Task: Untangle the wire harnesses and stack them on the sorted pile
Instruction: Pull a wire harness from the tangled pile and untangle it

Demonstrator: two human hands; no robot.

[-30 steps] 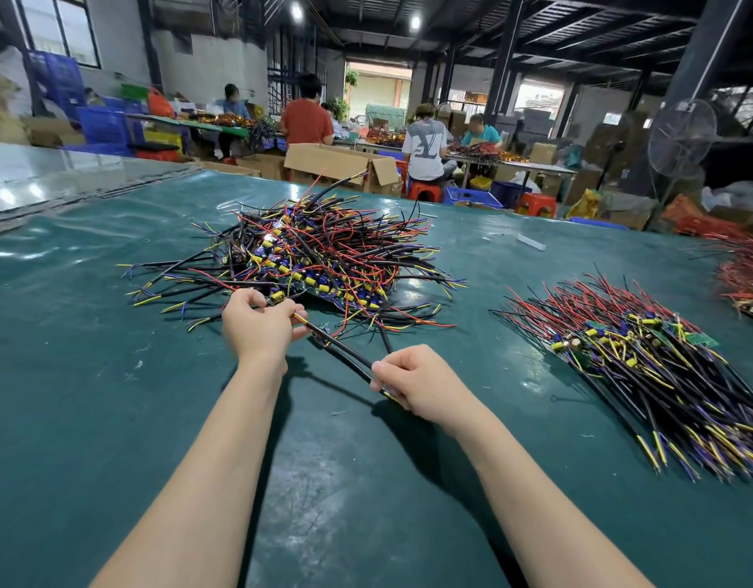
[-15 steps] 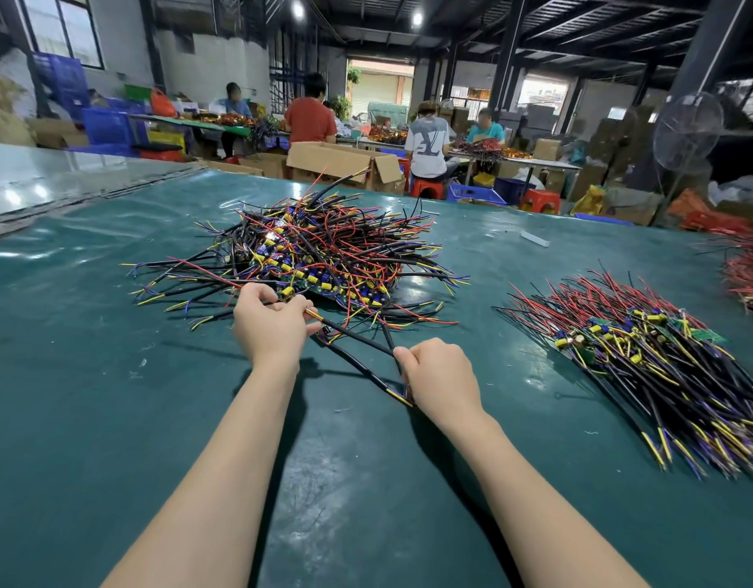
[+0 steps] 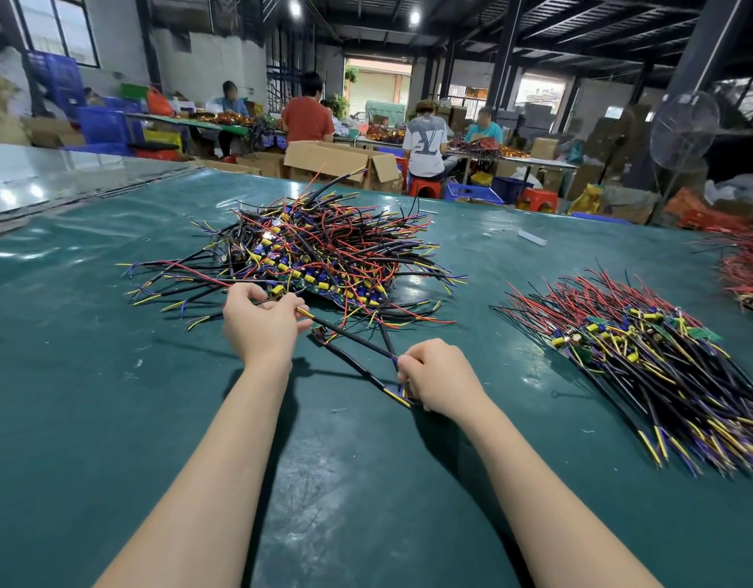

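The left hand's fingers [image 3: 290,303] are curled, thumb and forefinger pinching one wire harness [image 3: 357,340] at its upper end, just at the near edge of the tangled pile [image 3: 323,252]; a small yellow component sits right by the fingertips. The right hand's fingers [image 3: 409,367] are also curled, closed round the far ends of the same harness, where yellow and blue tips stick out below the knuckles. Between the left hand [image 3: 260,324] and the right hand [image 3: 441,377] the harness's black-sleeved leads stretch across in a narrow triangle, low over the green table [image 3: 111,418]; whether they touch it cannot be told. A third black lead runs from the right hand's grip up into the tangle. Both bare forearms reach in from the bottom edge. The tangled pile lies just beyond the hands, a loose mound of red, black, yellow and blue wires with small yellow parts in its middle and stray leads sticking out on every side. The sorted pile [image 3: 646,362] lies well apart to the right, its wires laid roughly parallel, red ends pointing away and yellow-tipped black ends toward the near edge. Another heap of red wires [image 3: 745,269] shows at the far right edge. Past the table stand open cardboard boxes [image 3: 336,159], a pedestal fan [image 3: 684,129] and people [image 3: 423,142] at other benches.
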